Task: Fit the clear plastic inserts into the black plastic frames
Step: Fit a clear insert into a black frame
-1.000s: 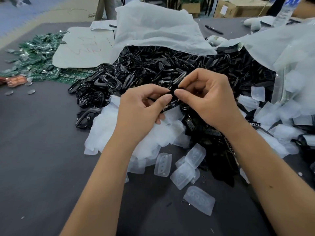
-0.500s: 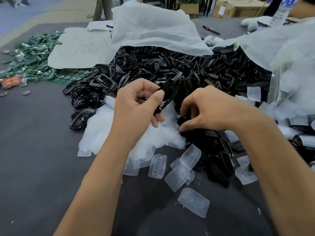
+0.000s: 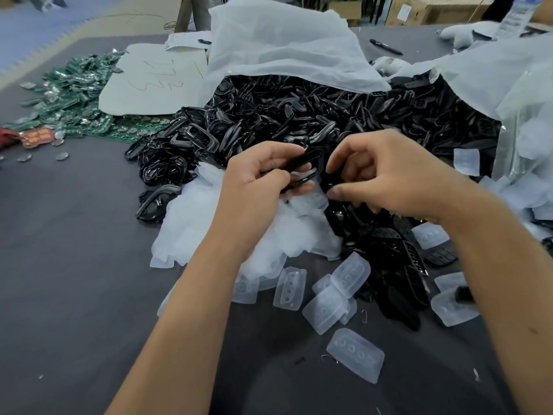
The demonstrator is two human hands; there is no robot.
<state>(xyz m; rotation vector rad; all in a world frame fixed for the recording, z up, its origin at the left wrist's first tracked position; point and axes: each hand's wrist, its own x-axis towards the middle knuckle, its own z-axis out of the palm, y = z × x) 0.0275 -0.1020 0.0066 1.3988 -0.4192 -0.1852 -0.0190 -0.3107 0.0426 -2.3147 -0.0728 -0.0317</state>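
My left hand [image 3: 263,181] grips a black plastic frame [image 3: 308,166] between thumb and fingers, held above the heap. My right hand [image 3: 380,172] is just right of it, fingers curled, pinching a black piece [image 3: 324,182] at the frame's right side. A big heap of black frames [image 3: 299,115] spills from a white bag behind the hands. Clear plastic inserts lie loose on the dark table in front, one clear insert [image 3: 356,354] nearest me and a clear insert [image 3: 289,288] by my left forearm. Whether an insert sits in the held frame is hidden.
White bags [image 3: 284,46] cover the back of the heap. Green circuit boards [image 3: 68,94] and a white sheet [image 3: 155,79] lie at the far left. More clear inserts [image 3: 532,175] pile up at the right. A pen [image 3: 386,46] lies at the back.
My right hand left the frame, dipped to the black pile at the right, then came back up to the frame with a black piece. My left hand kept hold of the frame.
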